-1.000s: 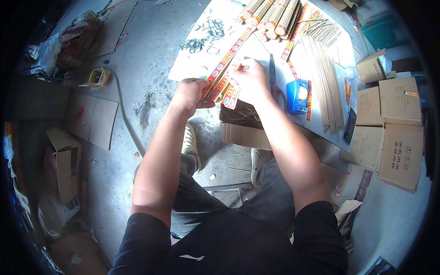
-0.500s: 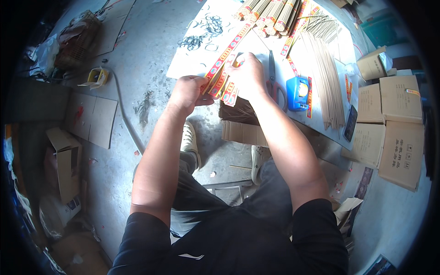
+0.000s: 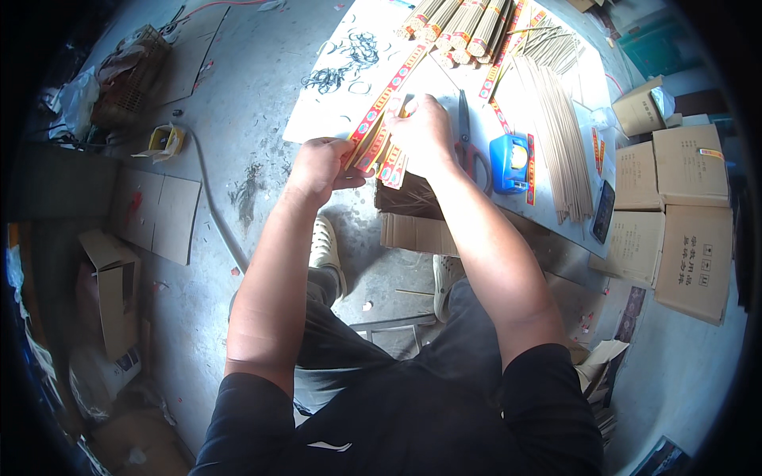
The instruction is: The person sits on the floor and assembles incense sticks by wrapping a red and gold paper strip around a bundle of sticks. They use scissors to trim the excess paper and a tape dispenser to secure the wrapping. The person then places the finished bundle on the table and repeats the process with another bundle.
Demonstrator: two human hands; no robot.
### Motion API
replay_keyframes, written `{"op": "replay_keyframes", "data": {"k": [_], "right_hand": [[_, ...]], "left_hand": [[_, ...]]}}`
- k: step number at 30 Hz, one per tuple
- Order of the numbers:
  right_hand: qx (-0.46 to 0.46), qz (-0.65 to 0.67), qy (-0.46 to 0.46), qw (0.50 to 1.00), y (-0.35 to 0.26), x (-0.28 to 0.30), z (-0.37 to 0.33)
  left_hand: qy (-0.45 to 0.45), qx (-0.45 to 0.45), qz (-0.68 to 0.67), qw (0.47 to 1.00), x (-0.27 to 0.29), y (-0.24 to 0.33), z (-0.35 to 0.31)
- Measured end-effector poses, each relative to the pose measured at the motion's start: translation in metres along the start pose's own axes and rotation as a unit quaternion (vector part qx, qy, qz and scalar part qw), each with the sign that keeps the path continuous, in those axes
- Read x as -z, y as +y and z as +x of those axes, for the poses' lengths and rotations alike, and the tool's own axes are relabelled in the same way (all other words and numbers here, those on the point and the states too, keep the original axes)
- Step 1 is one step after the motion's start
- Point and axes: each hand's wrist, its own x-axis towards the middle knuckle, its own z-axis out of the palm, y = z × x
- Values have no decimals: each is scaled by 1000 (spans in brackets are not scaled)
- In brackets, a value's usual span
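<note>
My left hand [image 3: 319, 168] pinches the near ends of red and yellow printed paper strips [image 3: 371, 152] that fan out over the table's near edge. Curled around the same strips, my right hand [image 3: 425, 131] sits to the right; some of its fingers are hidden behind them. One long strip runs away from the left hand across the table. Just right of the right hand lie scissors [image 3: 470, 151] with dark blades and red handles. Beside them stands a blue tape dispenser [image 3: 509, 163]. Farther right lies a pile of loose thin tan sticks [image 3: 559, 143].
Tied stick bundles [image 3: 464, 28] stack at the table's far side. Black rubber bands [image 3: 341, 67] lie scattered far left. A phone [image 3: 603, 210] rests at the right edge. Below my hands sits an open carton [image 3: 413, 230]; more cartons [image 3: 690, 170] stand right. A hose [image 3: 208, 182] crosses the floor.
Both hands stay on the strips with only a slight shift. The whole view has moved a little, with the table's things sliding slightly left.
</note>
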Motion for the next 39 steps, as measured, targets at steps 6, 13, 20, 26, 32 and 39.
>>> {"op": "replay_keyframes", "data": {"k": [6, 13, 20, 26, 32, 39], "right_hand": [[-6, 52, -16, 998, 10, -6, 6], [19, 29, -12, 999, 9, -3, 3], [0, 141, -22, 990, 18, 4, 10], [47, 181, 38, 982, -10, 126, 1], [-74, 58, 128, 987, 121, 264, 6], [85, 29, 109, 990, 75, 196, -34]], "left_hand": [[1, 3, 6, 1000, -6, 6, -6], [-3, 1, 9, 1000, -5, 6, -6], [-7, -1, 18, 1000, -4, 3, 0], [8, -12, 19, 1000, 2, 1, -2], [11, -23, 11, 1000, -9, -1, 0], [38, -54, 9, 998, -16, 2, -14]]}}
